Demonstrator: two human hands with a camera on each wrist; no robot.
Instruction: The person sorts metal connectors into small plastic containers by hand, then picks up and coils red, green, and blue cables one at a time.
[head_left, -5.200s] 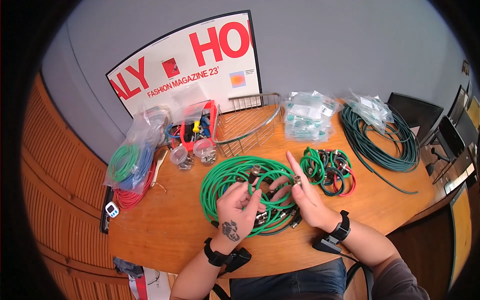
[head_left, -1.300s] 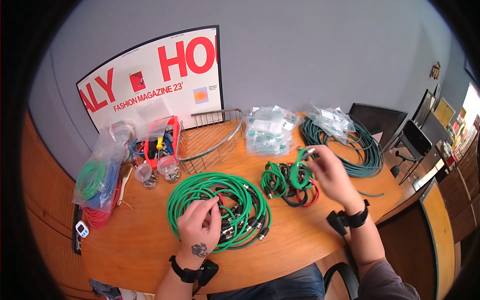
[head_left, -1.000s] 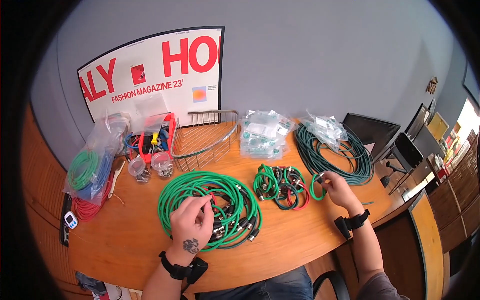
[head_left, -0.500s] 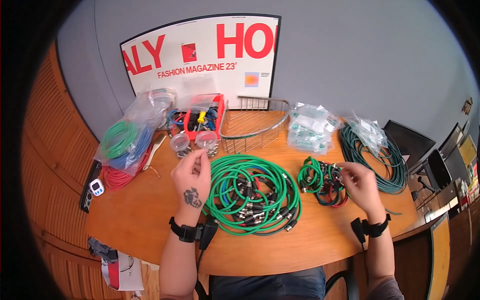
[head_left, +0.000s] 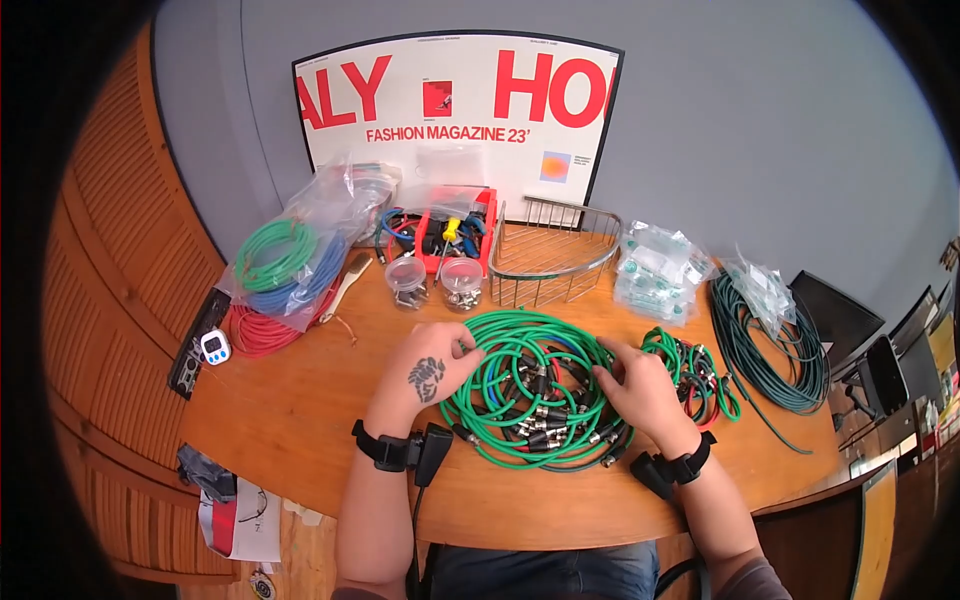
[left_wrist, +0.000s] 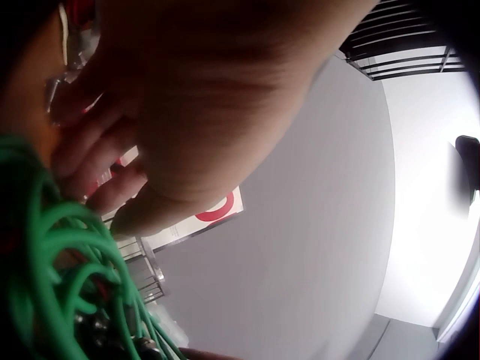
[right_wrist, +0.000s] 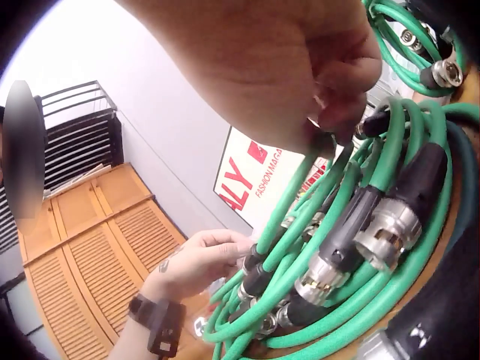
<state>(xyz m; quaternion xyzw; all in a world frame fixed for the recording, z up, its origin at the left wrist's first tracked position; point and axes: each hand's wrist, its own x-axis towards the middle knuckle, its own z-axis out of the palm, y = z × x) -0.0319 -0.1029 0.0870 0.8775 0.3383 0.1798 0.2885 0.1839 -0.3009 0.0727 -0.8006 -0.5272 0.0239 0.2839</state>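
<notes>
A large coil of green cables (head_left: 520,455) with black-sleeved metal BNC connectors (right_wrist: 394,225) lies mid-table, with some blue and red cable inside it. My right hand (head_left: 645,395) is at the coil's right edge, and its curled fingers pinch a green cable (right_wrist: 289,199) in the right wrist view. My left hand (head_left: 432,365) is at the coil's left edge, fingers loosely bent and holding nothing. In the left wrist view its fingertips hang beside the green loops (left_wrist: 67,247). Right of the coil lies a pile of smaller green, dark and red cable loops (head_left: 700,375).
Behind the coil stand a wire basket (head_left: 555,270), a red bin (head_left: 490,230) and two small tubs (head_left: 462,285) of metal parts. Bagged cables (head_left: 275,270) lie left. Clear plastic packets (head_left: 655,275) and a dark green cable coil (head_left: 740,330) are at right.
My right hand held a small green cable loop, let it go at the right-hand pile, then came left to the big coil. My left hand lifted off the coil, then returned to its left edge.
</notes>
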